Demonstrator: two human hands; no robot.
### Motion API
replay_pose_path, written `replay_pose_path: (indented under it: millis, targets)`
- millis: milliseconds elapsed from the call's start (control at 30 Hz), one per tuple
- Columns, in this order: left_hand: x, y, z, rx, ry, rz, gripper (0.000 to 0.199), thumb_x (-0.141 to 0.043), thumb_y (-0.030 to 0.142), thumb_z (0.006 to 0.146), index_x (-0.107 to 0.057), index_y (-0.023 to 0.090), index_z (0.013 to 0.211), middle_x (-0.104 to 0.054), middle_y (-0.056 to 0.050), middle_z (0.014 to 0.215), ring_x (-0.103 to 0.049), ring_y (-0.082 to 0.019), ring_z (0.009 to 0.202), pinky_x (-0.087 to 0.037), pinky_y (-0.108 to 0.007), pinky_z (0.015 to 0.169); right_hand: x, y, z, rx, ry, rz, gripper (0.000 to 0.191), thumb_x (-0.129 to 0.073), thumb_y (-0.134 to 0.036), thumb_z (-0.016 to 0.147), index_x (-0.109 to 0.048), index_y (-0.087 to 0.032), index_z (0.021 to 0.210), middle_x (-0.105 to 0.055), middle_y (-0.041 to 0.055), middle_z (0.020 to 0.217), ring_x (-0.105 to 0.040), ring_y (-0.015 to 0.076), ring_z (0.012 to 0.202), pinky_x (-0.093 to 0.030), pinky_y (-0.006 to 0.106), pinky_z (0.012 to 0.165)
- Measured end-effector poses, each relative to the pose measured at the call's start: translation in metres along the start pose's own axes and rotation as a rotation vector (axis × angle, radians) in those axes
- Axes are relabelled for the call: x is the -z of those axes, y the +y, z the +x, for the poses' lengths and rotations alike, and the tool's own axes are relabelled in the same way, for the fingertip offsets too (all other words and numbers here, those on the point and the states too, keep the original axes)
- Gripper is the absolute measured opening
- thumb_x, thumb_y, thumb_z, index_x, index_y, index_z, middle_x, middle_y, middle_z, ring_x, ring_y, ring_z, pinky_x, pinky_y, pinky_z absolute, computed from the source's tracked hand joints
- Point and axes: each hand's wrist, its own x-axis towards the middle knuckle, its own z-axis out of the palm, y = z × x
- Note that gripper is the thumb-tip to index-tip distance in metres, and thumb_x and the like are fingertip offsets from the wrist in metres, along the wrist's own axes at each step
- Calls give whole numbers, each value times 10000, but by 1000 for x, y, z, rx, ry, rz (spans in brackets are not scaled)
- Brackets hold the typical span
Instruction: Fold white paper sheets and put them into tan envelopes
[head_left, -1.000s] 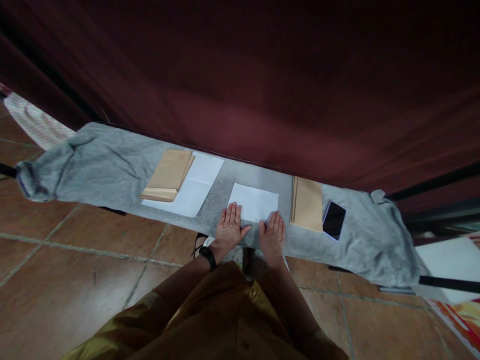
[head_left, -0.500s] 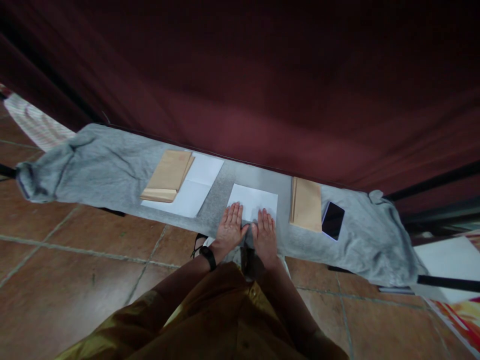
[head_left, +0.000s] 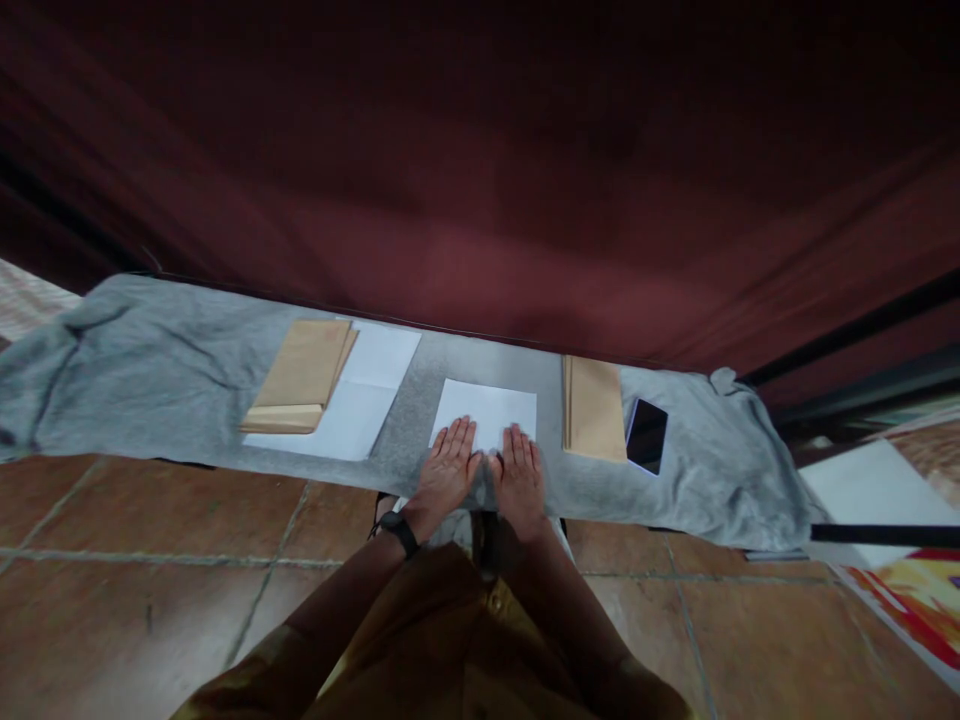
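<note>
Pressing flat, left hand (head_left: 444, 468) & right hand (head_left: 517, 472) spread, white paper (head_left: 486, 412) under fingertips

Tabletop (head_left: 187, 360): lying under a grey cloth, running below the dark red curtain (head_left: 480, 180).
Brown envelopes (head_left: 300, 375): stacked left of the tabletop's middle, overlapping white sheets (head_left: 352, 410).
Second envelope stack (head_left: 592, 420): lying right of middle.
Phone (head_left: 646, 436): lying face up just right of that stack.
Floor (head_left: 150, 560): showing brown tiles below the tabletop.

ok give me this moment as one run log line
left hand flat on folded white paper sheet | right hand flat on it too | grey cloth underneath | brown envelope stack to the right
</note>
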Motion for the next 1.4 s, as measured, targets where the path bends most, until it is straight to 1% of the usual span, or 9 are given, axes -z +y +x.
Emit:
replay_pose_path:
  millis: [133,467,633,733,833,933,1033,1167,1400]
  targets:
    - [3,-5,0,48,13,10,589,-305,342,1081,-375,30,1576,-371,-184,1650,-273,-261,1574,-249,-468,1294,0,5,-1,-49,22,2,592,-331,-391,1110,-362,-41,1586,-398,234,1631,-365,309,1522,-325,538,1215]
    - [-1,-16,0,202,58,-19,599,-311,345,1071,-368,39,1583,-386,-193,1642,-321,-301,1555,-281,-506,1273,3,13,-3,-158,16,-12,612,-300,-387,1104,-321,-45,1612,-417,234,1621,-369,317,1516,-306,528,1221]
    - [-1,-20,4,252,72,-12,603,-317,336,1063,-401,-6,1552,-402,-245,1618,-339,-343,1542,-284,-550,1264,5,15,-1,-197,18,-18,608,-320,-368,1100,-332,-27,1603,-423,256,1610,-384,339,1505,-311,551,1219]
    - [0,-15,11,228,66,-33,606,-329,331,1059,-371,16,1575,-379,-228,1637,-308,-334,1557,-270,-554,1272,7,12,5,-198,14,3,595,-329,-341,1099,-328,-27,1605,-405,251,1622,-370,340,1516,-308,562,1226]
    - [1,-5,21,139,23,-62,606,-337,309,1054,-320,70,1611,-362,-178,1660,-282,-283,1572,-265,-504,1287,8,4,17,-136,-29,47,580,-342,-318,1096,-324,-50,1610,-364,223,1653,-325,320,1545,-308,558,1236]
    - [-1,5,33,13,-51,-61,605,-319,228,1033,-304,99,1623,-352,-133,1676,-261,-237,1581,-244,-454,1300,5,-6,32,-38,-87,92,558,-344,-300,1096,-354,-64,1602,-347,192,1668,-282,279,1570,-302,514,1257]
    - [-4,6,45,-60,-113,-48,614,-313,173,1006,-325,89,1614,-348,-136,1678,-260,-238,1581,-237,-461,1298,-2,-12,48,12,-111,112,530,-324,-287,1103,-415,-59,1572,-389,166,1652,-294,246,1568,-282,455,1277]
    - [-8,-1,56,-75,-140,-40,622,-336,178,995,-338,105,1613,-365,-139,1669,-265,-246,1579,-241,-471,1289,-12,-10,62,14,-98,101,515,-360,-314,1105,-467,-67,1544,-431,164,1627,-346,245,1544,-274,452,1278]
    - [-13,-9,63,-45,-92,-51,597,-284,200,1014,-379,129,1599,-399,-115,1655,-265,-230,1579,-222,-484,1291,-24,-6,67,-4,-38,66,498,-325,-304,1106,-514,-98,1518,-468,164,1602,-384,256,1523,-285,500,1255]
